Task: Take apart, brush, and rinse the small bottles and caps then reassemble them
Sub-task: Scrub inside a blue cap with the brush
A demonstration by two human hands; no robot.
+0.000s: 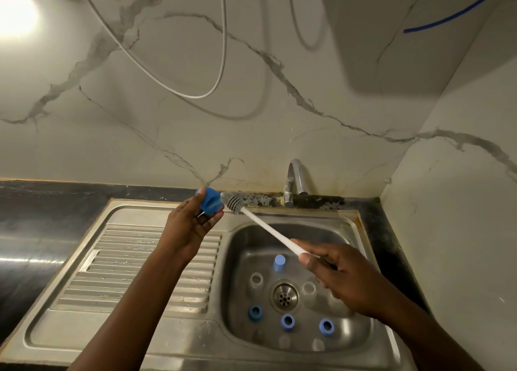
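Left of centre in the frame, the left hand (193, 225) is pinching a blue cap (211, 202) between curled fingers and thumb, holding it up above the back rim of the sink (167, 204) with its open side facing the brush (268, 228). Toward the lower right, the right hand (344, 275) is wrapping its fingers round the far end of the white handle. The bristle head (231, 202) is sitting right at the cap's mouth, touching or nearly so; I cannot tell which. With the grip lying so far down a long handle, the tip is probably hard to steer, and a firm push could be knocking the cap out of that light pinch. It would be falling into the basin, where loose caps (288, 321) and clear bottles (256, 279) are lying around the drain (284, 296). There it could be getting mixed with the others and brushed twice or skipped. Bristles springing back could also be flicking dirt onto the wall. No water is showing at the tap (293, 180).
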